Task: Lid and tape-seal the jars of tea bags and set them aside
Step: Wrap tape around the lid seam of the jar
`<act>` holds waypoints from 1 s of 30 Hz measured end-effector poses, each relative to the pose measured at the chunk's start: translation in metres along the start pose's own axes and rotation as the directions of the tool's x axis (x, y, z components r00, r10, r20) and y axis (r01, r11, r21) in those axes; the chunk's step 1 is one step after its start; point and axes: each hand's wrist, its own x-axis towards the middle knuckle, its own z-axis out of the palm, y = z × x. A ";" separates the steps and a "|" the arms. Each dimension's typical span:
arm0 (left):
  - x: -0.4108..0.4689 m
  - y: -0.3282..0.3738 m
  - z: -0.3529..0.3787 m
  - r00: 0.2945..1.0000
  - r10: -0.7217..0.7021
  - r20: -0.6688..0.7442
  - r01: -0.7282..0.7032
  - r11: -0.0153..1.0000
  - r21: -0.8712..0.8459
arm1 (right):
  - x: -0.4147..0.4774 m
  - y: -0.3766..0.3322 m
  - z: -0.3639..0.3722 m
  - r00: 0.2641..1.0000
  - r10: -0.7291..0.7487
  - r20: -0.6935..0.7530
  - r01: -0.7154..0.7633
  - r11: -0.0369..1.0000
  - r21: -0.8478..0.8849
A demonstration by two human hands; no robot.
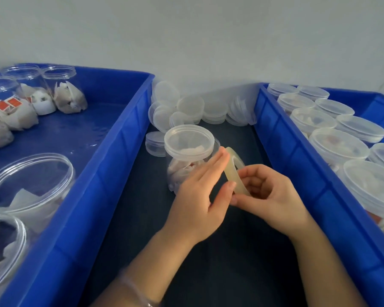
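1. Work surface, dark, lower centre, between two bins.
2. Left hand, centre: fingers straight and stretched toward the jar, thumb tip touching the tape roll; grips nothing.
3. Right hand, right of centre: fingers curled round the lower part of the tape roll, which stands on edge.
4. Jar, centre, upright on the work surface, tea bags inside, lid on; just beside the roll.
5. Left bin, blue: open jars of tea bags, left of frame.
6. Right bin, blue: lidded jars in rows, right of frame.
7. Loose lids, heaped at upper centre against the wall.
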 end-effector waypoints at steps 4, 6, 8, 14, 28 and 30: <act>0.004 -0.003 -0.004 0.995 0.069 -0.067 -0.070 0.997 -0.026 | 0.000 -0.001 0.001 1.000 0.006 -0.009 -0.006 1.000 0.012; 0.004 -0.004 -0.004 0.986 0.101 -0.129 -0.103 0.995 -0.007 | 0.000 0.000 0.002 1.000 0.014 -0.018 -0.014 1.000 0.005; 0.003 -0.004 -0.001 0.976 0.123 -0.181 -0.121 0.992 0.020 | 0.000 0.002 0.003 0.999 0.018 -0.032 -0.019 0.999 -0.029; 0.001 -0.004 0.003 0.967 0.076 -0.244 -0.080 0.997 -0.003 | 0.000 0.005 0.003 0.997 0.010 -0.070 -0.015 0.997 -0.072; 0.001 0.001 0.001 0.987 -0.067 -0.146 0.071 0.997 0.021 | 0.005 0.012 0.016 0.977 -0.105 -0.183 0.057 0.967 -0.248; 0.001 0.001 0.001 0.985 -0.070 -0.156 0.070 0.998 -0.001 | 0.005 0.011 0.016 0.976 -0.141 -0.169 0.094 0.961 -0.260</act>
